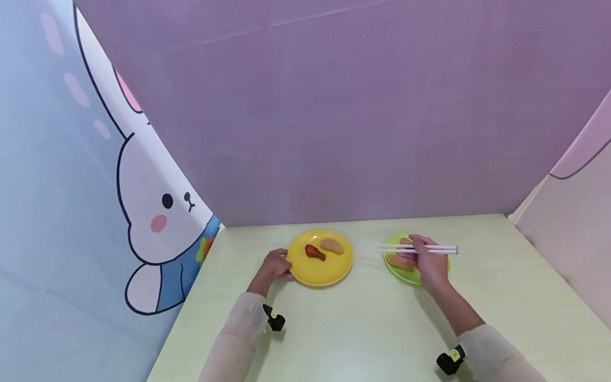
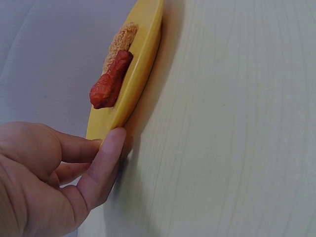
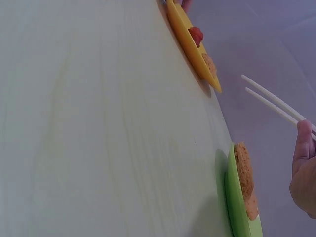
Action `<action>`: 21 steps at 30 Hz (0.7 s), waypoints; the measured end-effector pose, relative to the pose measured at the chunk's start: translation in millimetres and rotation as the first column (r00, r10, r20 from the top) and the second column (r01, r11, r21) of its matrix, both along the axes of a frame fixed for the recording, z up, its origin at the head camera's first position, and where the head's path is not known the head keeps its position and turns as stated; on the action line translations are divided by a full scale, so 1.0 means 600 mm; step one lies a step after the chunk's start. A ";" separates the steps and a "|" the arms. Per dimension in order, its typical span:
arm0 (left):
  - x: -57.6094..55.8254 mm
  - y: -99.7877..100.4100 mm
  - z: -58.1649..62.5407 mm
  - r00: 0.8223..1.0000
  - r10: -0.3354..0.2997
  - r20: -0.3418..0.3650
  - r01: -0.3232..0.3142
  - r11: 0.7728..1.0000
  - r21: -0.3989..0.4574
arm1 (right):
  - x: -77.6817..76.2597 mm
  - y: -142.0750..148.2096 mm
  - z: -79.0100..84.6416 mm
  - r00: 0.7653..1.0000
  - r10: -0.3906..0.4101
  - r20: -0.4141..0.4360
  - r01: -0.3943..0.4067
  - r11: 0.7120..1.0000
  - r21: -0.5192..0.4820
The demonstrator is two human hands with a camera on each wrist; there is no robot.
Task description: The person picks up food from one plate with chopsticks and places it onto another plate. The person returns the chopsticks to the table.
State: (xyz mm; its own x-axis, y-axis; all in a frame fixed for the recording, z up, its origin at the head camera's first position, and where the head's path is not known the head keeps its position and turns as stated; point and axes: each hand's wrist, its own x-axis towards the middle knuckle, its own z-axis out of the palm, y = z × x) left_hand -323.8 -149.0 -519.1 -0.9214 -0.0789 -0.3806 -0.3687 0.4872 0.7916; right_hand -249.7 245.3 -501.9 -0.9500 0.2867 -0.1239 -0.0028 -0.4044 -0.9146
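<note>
My left hand (image 1: 276,264) pinches the left rim of a yellow plate (image 1: 320,276) between thumb and fingers. On that plate lie a reddish-brown chicken drumstick (image 1: 315,252) and a tan, crumb-coated piece of food (image 1: 332,245). White chopsticks (image 3: 276,102) are gripped in my right hand (image 1: 431,268), above a green plate (image 1: 411,277). Their tips point left toward the yellow plate, slightly apart, with nothing between them. Tan breaded pieces (image 3: 243,170) rest on the green plate, partly hidden by the right hand in the head view.
Both plates stand on a pale wood-grain table (image 1: 353,329), toward its back edge. A purple cloth backdrop (image 1: 358,116) rises behind it. To the left hangs a blue panel with a cartoon rabbit (image 1: 162,212), and a pale panel (image 1: 573,212) borders the right.
</note>
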 end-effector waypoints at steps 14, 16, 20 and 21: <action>-0.009 -0.001 -0.005 1.000 0.005 0.020 -0.005 1.000 -0.025 | -0.016 -0.036 0.006 1.000 0.016 0.015 -0.017 0.998 0.053; -0.009 -0.001 -0.005 1.000 0.004 0.019 -0.004 1.000 -0.025 | -0.019 -0.041 0.007 0.999 0.020 0.026 -0.022 0.998 0.057; -0.007 -0.001 -0.003 1.000 0.004 0.010 -0.004 1.000 -0.027 | -0.027 -0.052 0.006 0.998 0.033 0.044 -0.036 0.996 0.078; -0.007 -0.001 -0.003 1.000 0.003 0.008 -0.002 1.000 -0.029 | -0.029 -0.055 0.006 0.998 0.039 0.046 -0.043 0.996 0.082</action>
